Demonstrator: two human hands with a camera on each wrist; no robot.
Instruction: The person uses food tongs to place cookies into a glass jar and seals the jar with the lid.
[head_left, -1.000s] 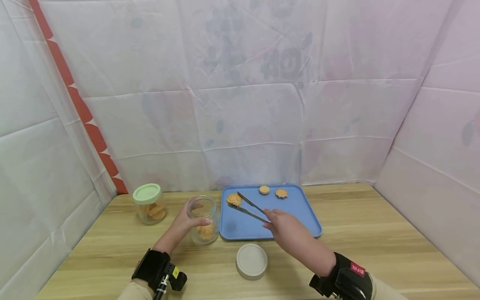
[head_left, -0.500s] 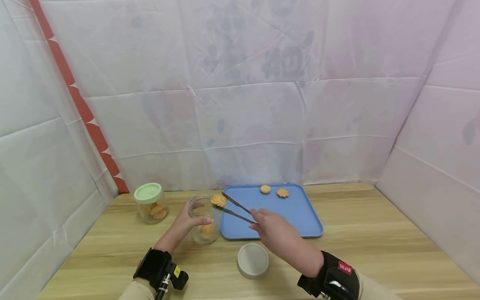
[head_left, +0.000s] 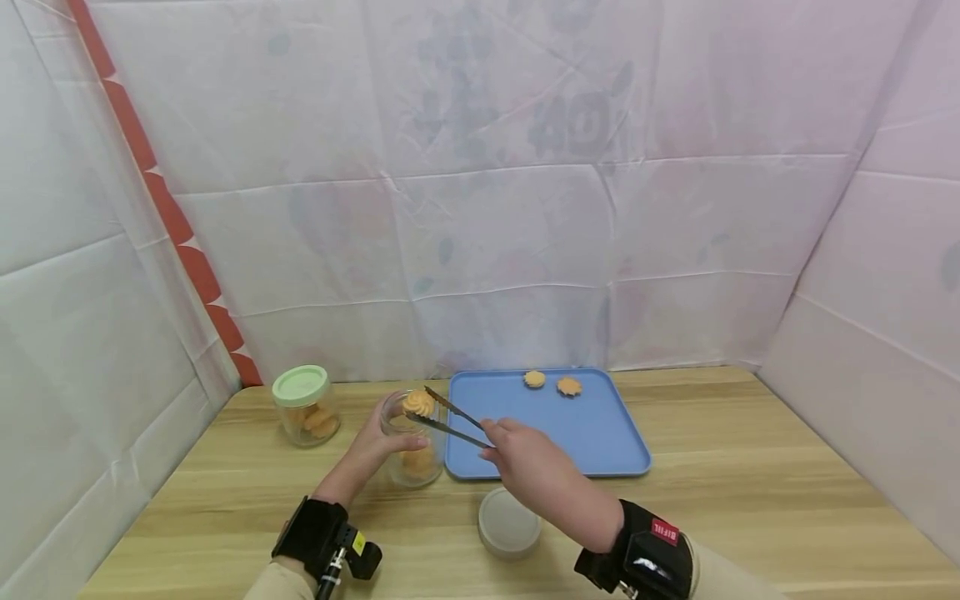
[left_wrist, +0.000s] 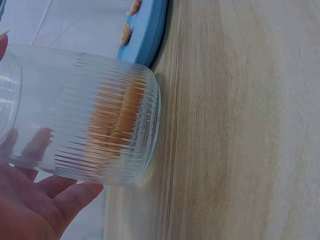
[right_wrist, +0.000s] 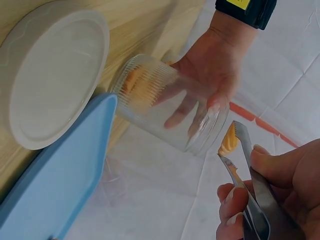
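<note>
Cookie hovering right over the jar mouth

Wooden table (head_left: 750,500) carries a blue plastic tray (head_left: 600,442); left hand (head_left: 375,446) wraps the ribbed clear glass jar (head_left: 411,454), right hand (head_left: 525,462) squeezes metal tongs (head_left: 450,419) pinching an orange swirl cookie (head_left: 418,403).

Frame edge cuts off the tongs (right_wrist: 250,200) handles.

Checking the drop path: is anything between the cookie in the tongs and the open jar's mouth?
Nothing visible. The cookie in the tongs sits right at the open jar mouth; the lid lies aside on the table, and the left hand grips the jar's side.
</note>
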